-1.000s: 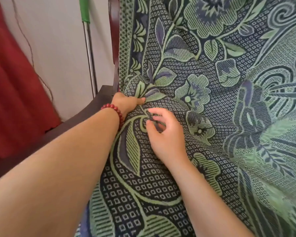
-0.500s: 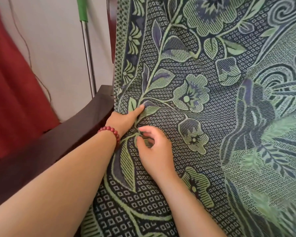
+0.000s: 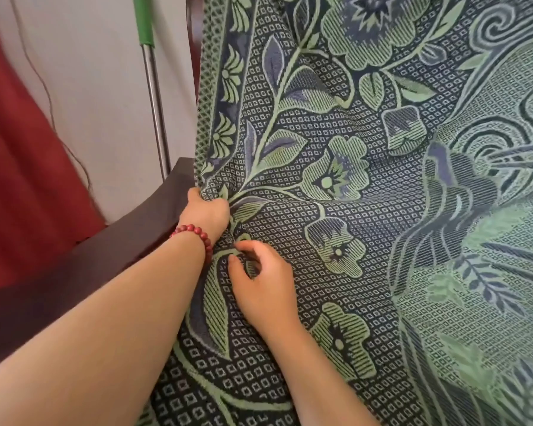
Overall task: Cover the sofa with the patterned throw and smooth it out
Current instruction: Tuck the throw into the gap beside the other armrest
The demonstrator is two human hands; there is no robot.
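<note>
Now, centre-left, your left hand [image 3: 208,212] bunches the throw [image 3: 382,186] that fills the frame's right, by the armrest [image 3: 105,256], while your right hand [image 3: 266,284] pinches a fold below; tug harder and it may slip down.

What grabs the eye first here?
The green-and-navy patterned throw fills the centre and right. At its left edge, by the dark armrest, the left hand, wearing a red bead bracelet, grips the fabric while the right hand pinches a fold just below.
</note>
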